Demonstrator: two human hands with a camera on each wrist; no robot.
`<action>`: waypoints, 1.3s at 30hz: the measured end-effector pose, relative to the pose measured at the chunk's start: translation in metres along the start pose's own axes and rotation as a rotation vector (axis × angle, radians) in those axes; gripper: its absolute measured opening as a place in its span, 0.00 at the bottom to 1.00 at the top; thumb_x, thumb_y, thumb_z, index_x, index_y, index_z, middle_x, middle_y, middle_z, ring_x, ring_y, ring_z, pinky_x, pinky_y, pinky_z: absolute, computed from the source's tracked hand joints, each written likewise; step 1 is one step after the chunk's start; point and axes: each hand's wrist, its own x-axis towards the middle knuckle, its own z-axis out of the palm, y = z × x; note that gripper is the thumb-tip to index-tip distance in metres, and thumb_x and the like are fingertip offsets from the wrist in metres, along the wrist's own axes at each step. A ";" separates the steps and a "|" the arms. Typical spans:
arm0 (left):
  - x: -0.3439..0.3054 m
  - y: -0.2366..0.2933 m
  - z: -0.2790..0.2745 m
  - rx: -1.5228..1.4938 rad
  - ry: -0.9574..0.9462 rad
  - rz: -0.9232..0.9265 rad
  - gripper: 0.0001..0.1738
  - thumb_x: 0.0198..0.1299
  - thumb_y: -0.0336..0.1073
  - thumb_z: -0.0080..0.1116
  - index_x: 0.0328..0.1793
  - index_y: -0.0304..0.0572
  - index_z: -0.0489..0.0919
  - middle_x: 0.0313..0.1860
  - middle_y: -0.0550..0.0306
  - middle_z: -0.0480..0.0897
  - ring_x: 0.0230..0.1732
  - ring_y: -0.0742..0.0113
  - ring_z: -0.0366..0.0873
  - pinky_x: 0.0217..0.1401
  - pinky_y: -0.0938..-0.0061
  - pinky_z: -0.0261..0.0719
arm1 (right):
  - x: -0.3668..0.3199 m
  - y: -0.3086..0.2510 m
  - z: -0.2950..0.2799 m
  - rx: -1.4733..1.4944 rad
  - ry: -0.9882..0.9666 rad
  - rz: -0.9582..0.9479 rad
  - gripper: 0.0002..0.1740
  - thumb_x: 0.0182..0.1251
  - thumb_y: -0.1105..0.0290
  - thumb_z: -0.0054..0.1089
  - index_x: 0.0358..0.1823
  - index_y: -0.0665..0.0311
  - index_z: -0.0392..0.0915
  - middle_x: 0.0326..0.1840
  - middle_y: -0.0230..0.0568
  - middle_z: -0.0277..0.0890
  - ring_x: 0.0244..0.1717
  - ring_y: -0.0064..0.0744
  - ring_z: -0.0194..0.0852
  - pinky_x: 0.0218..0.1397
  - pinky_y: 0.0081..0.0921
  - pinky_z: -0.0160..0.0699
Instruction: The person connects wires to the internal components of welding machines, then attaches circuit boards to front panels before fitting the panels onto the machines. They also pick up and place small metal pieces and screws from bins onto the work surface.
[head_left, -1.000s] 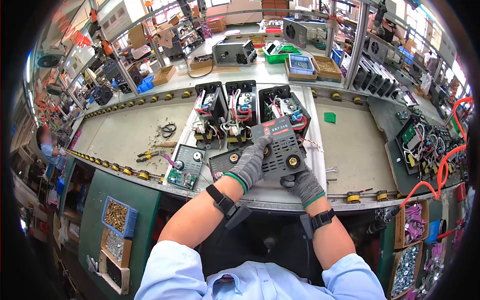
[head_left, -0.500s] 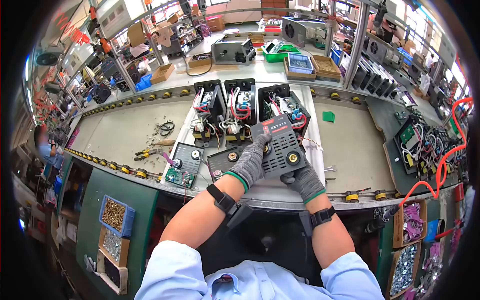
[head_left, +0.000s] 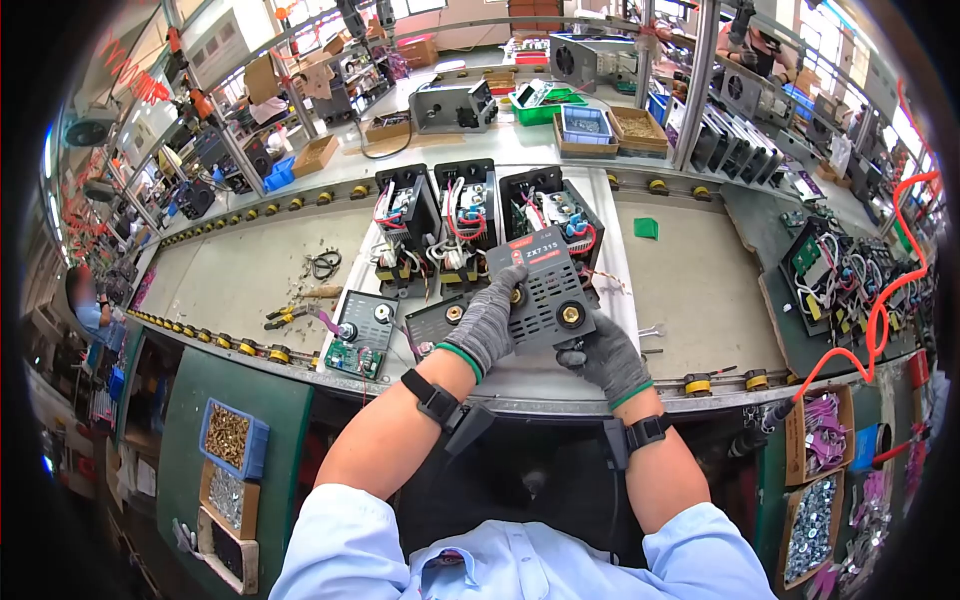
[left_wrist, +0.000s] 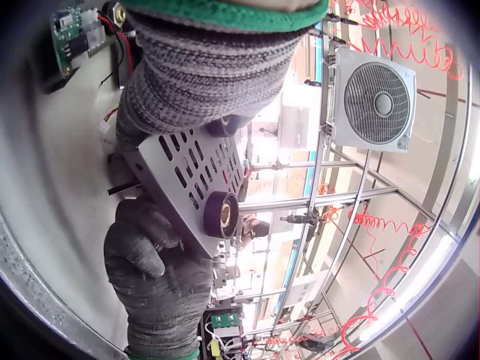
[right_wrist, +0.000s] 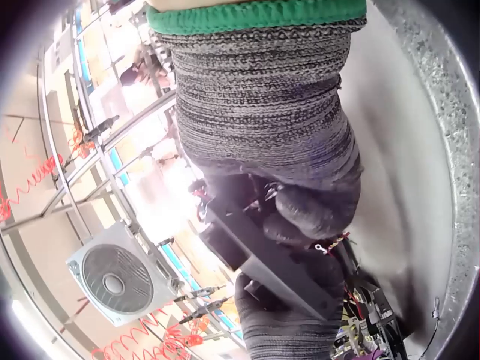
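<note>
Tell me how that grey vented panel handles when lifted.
The panel is probably stiff: it sits flat between the left hand and right hand. Its slots suggest light sheet, though the brass sockets add weight. Gloves likely prevent slipping.

The left hand (head_left: pixel 487 325), gloved, is curled over the left side of the panel (head_left: pixel 548 298) and the right hand (head_left: pixel 610 360), also gloved, is clasped under its near right corner, both being held above the near edge of the bench (head_left: pixel 700 290) with bare forearms angled inward.
</note>
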 end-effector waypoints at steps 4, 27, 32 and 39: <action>-0.006 -0.001 0.004 0.002 0.059 -0.015 0.29 0.58 0.57 0.69 0.57 0.48 0.80 0.47 0.52 0.84 0.45 0.55 0.86 0.50 0.48 0.87 | 0.024 0.014 -0.025 0.197 -0.094 0.062 0.19 0.77 0.48 0.52 0.35 0.56 0.74 0.24 0.31 0.66 0.20 0.26 0.59 0.18 0.22 0.55; -0.015 0.008 0.012 0.074 0.150 -0.012 0.28 0.56 0.57 0.69 0.56 0.50 0.80 0.49 0.52 0.83 0.48 0.57 0.84 0.49 0.48 0.84 | 0.021 0.013 -0.019 0.143 -0.164 0.053 0.14 0.69 0.55 0.67 0.43 0.58 0.78 0.28 0.32 0.71 0.26 0.26 0.67 0.22 0.23 0.60; -0.007 0.006 0.002 0.045 0.064 0.003 0.29 0.55 0.56 0.70 0.57 0.49 0.79 0.49 0.52 0.83 0.47 0.54 0.84 0.52 0.48 0.85 | 0.007 0.013 -0.003 0.125 -0.108 0.015 0.15 0.69 0.55 0.68 0.43 0.58 0.80 0.27 0.32 0.72 0.26 0.26 0.68 0.24 0.23 0.63; -0.004 0.005 0.003 0.098 0.116 -0.007 0.30 0.58 0.56 0.68 0.61 0.50 0.78 0.50 0.53 0.82 0.47 0.56 0.84 0.50 0.46 0.86 | 0.022 0.015 -0.013 0.174 -0.014 -0.046 0.10 0.74 0.60 0.59 0.41 0.58 0.78 0.27 0.31 0.72 0.24 0.24 0.66 0.21 0.22 0.63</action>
